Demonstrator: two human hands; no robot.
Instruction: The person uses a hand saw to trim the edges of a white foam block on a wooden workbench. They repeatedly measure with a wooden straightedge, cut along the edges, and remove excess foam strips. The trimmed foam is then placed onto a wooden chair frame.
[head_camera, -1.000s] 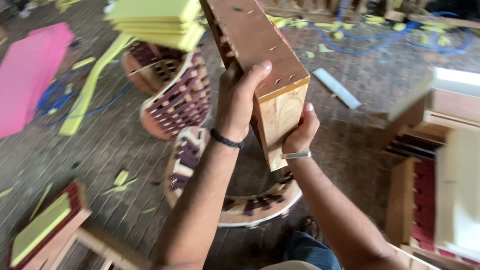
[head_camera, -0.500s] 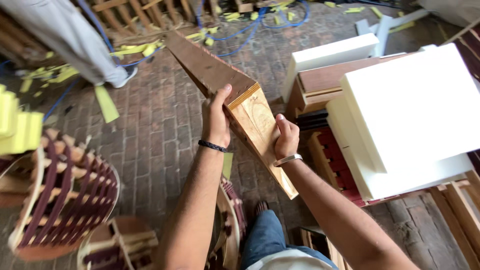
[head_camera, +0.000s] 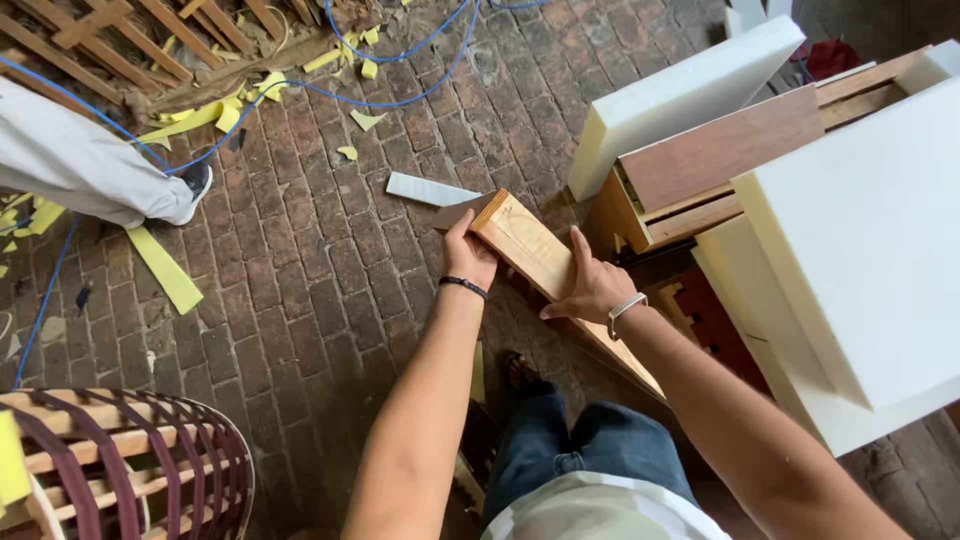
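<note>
So the wooden frame piece (head_camera: 530, 255) sits mid-scene, tilted, its pale end panel facing up, held above the brick floor (head_camera: 300, 300). Left hand (head_camera: 468, 255) wraps its fingers round the far-left corner, a black band on that wrist. Right hand (head_camera: 590, 290) lies flatter along the panel's right edge, thumb pressed on the wood, grey band on the wrist. Just right of it are a wooden box (head_camera: 700, 180) and big white foam slabs (head_camera: 860, 240). Far left there's someone's trouser leg (head_camera: 90, 165), yellow foam scraps (head_camera: 165, 268) and a blue cable (head_camera: 400, 95). Near left, a webbed chair frame (head_camera: 120, 460).
</note>
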